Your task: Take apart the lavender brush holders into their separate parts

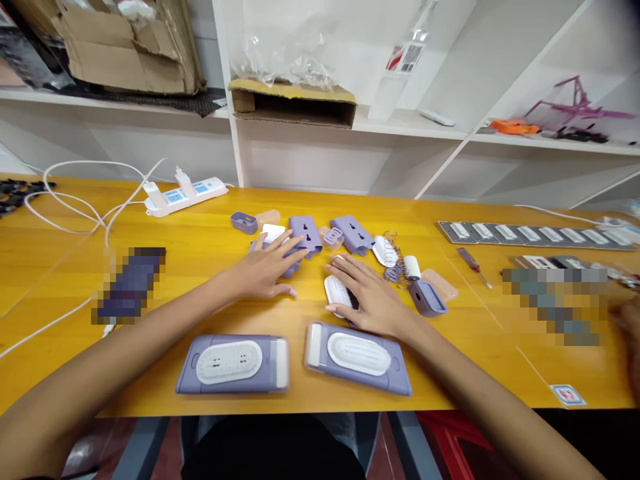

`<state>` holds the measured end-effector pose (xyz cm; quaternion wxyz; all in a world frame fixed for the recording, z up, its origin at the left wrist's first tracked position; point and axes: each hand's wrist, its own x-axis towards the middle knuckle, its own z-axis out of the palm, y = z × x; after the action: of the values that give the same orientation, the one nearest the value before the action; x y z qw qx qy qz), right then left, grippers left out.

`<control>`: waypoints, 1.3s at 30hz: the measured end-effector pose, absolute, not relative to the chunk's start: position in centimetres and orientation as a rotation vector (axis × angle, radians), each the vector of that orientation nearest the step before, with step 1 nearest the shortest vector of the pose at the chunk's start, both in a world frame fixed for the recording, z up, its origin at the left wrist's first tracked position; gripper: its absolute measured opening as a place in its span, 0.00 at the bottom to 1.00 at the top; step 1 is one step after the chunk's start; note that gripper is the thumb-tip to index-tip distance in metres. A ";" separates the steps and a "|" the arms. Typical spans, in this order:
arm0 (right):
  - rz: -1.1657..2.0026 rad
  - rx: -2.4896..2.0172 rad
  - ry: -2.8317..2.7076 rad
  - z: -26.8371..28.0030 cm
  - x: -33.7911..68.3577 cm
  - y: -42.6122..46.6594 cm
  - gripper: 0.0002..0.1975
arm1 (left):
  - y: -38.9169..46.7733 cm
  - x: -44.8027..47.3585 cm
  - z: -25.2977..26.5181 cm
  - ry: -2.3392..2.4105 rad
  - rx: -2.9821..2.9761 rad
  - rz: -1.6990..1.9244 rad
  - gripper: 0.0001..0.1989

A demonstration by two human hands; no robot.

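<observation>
The head view looks forward-down across the table (295, 313), seemingly blurred rightward.

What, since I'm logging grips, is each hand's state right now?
Left hand: open, nothing visibly gripped.
Right hand: over a white oval piece; whether gripping cannot be told.

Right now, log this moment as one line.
left hand: spread over purple slotted part | right hand: over white oval piece, grip unclear | front: two purple units
</observation>
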<state>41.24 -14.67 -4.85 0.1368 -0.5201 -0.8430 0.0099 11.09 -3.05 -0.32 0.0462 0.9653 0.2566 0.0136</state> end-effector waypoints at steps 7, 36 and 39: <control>-0.129 -1.378 -2.443 -5.4 39.0 -9.8 0.42 | -5.6 8.0 2.4 0.718 2.959 0.363 0.33; -0.170 -1.575 -2.321 -5.3 40.6 -10.7 0.37 | -20.7 -3.8 -5.8 1.203 2.542 0.791 0.44; -0.238 -1.694 -2.166 -3.9 42.0 -11.9 0.36 | -20.8 -3.6 -6.0 1.210 2.535 0.812 0.45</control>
<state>42.00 -11.92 -3.88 0.1896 -0.6025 -0.7706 -0.0847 -3.63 -20.77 -5.98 0.1086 0.8618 0.4114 0.2762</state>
